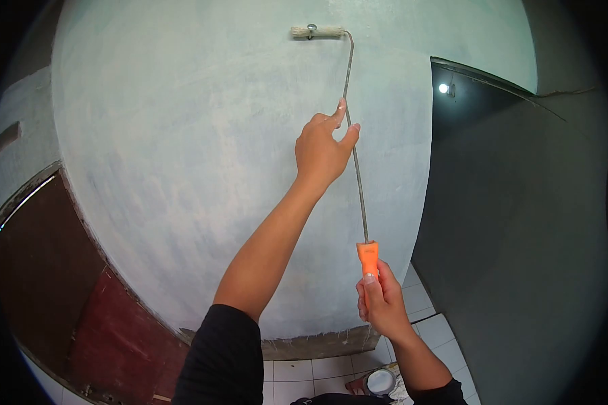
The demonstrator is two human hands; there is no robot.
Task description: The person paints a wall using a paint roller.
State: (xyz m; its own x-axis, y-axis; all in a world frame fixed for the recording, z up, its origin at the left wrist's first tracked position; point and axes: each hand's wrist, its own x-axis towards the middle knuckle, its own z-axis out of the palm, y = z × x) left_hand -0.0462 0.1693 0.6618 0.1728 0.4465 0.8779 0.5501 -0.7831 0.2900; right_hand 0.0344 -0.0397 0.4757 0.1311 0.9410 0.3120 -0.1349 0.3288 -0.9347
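Note:
A paint roller (324, 32) with a pale sleeve lies against the whitish-green wall (182, 135), high in the view. Its long thin metal rod (360, 182) runs down to an orange handle (367, 256). My right hand (383, 300) is wrapped round the handle, thumb along its front. Higher up, my left hand (324, 147) is at the rod, with the index finger and thumb extended and apart on either side of it; the other fingers are curled. Whether the fingertips press on the rod cannot be made out.
A bucket (381, 382) of whitish paint stands on the tiled floor (331, 368) beside a bare foot. To the right are a dark doorway with a lit bulb (444, 88) and a grey wall (520, 236). A brown and red door (115, 331) is at the left.

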